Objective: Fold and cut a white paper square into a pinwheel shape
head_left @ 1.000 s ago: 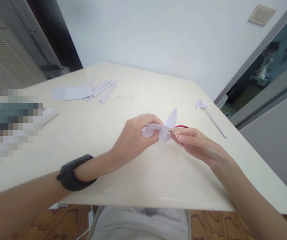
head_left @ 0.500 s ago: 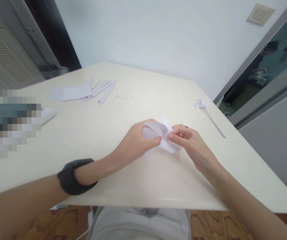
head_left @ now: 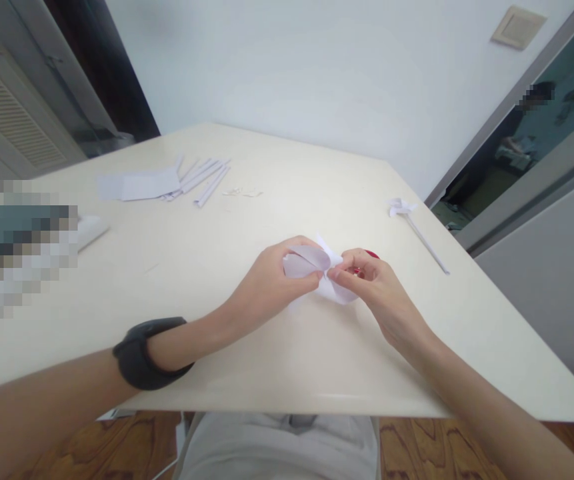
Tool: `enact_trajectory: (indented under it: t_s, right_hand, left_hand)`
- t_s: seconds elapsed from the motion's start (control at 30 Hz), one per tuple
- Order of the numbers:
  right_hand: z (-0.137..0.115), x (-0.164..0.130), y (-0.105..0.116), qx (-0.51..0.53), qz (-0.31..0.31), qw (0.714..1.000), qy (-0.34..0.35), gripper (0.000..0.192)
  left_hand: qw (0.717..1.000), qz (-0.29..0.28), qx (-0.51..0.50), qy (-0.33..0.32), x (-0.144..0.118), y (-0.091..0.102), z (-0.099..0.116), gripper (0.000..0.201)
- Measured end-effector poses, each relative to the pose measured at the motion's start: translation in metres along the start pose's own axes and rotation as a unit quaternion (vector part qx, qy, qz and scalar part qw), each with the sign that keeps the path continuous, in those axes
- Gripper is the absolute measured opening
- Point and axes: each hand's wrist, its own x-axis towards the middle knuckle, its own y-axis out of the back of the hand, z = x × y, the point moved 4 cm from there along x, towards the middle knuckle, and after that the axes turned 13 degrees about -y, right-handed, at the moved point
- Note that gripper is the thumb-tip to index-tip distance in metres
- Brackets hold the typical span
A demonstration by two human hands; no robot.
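Observation:
Between my hands, above the front part of the table, is a white paper pinwheel (head_left: 307, 261) with curled blades. My left hand (head_left: 279, 275) grips its left side, thumb in front and fingers behind the paper. The fingertips of my right hand (head_left: 374, 280) pinch it near the centre; what lies exactly under them is hidden. A red object (head_left: 371, 255), mostly covered by my right hand, shows behind those fingers, and I cannot make out what it is. A finished-looking paper pinwheel on a stick (head_left: 419, 230) lies to the right.
White table (head_left: 247, 360) against a wall. Rolled paper sticks (head_left: 211, 185) and flat paper sheets (head_left: 149, 184) lie at the back left, with small paper scraps (head_left: 241, 193) beside them. A blurred-out item (head_left: 17, 247) sits at the left edge. A person (head_left: 517, 137) shows beyond the right-hand opening.
The pinwheel and my right hand have shifted slightly left, and the right fingertips sit closer to my left thumb. More of the red object shows. Both hands keep hold of the paper.

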Motion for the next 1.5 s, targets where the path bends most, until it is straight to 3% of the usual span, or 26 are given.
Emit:
enact_trajectory:
  t_s: [0.7,0.9,1.07,1.17,1.3,1.4,1.5]
  right_hand:
    - [-0.009,-0.007,-0.004,-0.089,0.09,0.986,0.11,0.012]
    - [-0.008,-0.005,-0.005,-0.102,0.09,0.984,0.118,0.013]
    - [-0.003,0.001,-0.003,-0.091,0.061,0.99,0.091,0.012]
    - [0.0,0.003,0.0,-0.068,0.049,0.996,0.039,0.023]
    - [0.003,0.003,0.0,0.014,-0.039,0.997,-0.057,0.033]
    - [-0.001,0.002,-0.003,0.058,-0.116,0.989,-0.065,0.023]
    - [-0.004,0.0,-0.005,0.088,-0.137,0.985,-0.052,0.017]
  left_hand:
    - [1.0,0.01,0.006,0.003,-0.001,-0.001,0.001,0.019]
    - [1.0,0.011,-0.013,0.017,-0.002,-0.002,-0.002,0.019]
    - [0.998,0.018,-0.049,0.036,0.0,-0.001,-0.002,0.021]
    - [0.997,0.022,-0.063,0.038,0.001,0.0,0.0,0.02]
    - [0.996,0.019,-0.083,0.038,0.001,0.0,0.0,0.019]
    - [0.995,0.016,-0.088,0.039,0.001,0.001,-0.002,0.019]
    - [0.996,0.008,-0.083,0.035,0.0,0.001,-0.002,0.019]
